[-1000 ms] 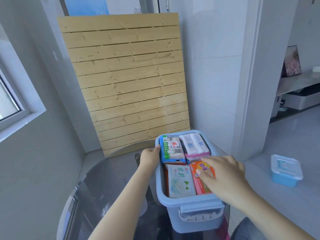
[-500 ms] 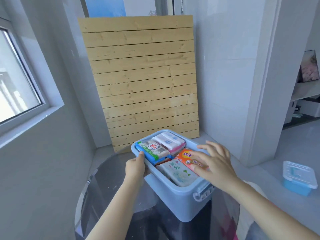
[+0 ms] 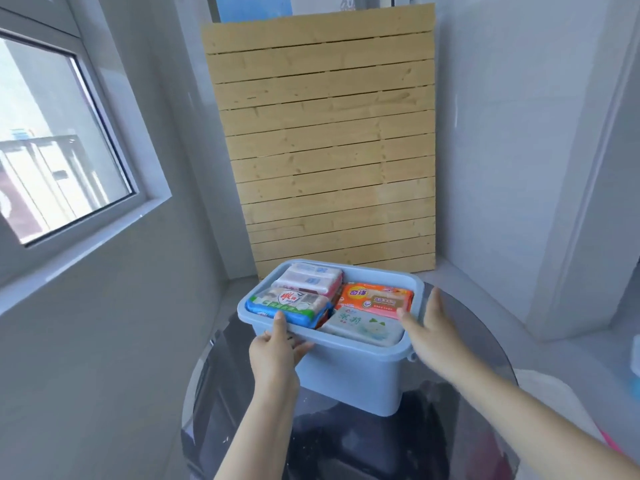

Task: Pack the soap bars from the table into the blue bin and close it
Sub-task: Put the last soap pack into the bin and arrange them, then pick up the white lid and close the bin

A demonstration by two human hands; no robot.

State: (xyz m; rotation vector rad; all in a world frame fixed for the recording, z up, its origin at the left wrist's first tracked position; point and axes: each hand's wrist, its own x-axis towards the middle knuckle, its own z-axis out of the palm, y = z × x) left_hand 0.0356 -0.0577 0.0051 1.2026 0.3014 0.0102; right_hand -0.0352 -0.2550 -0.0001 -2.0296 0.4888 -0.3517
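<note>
A lidless pale-blue plastic bin (image 3: 349, 372) packed with four wrapped soap bars (image 3: 375, 299) sits at frame centre on a round glass table (image 3: 478, 341); the left hand (image 3: 275, 351) grips its near rim, the right hand (image 3: 433, 327) rests open-fingered against its right edge.

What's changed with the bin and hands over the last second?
The blue bin has been turned on the glass table. The right hand came off the orange soap pack to the bin's rim. The left hand still grips the rim; the packs stayed put.

Chinese characters on the soap bars' (image 3: 375, 299) wrappers, too blurred for reading.
</note>
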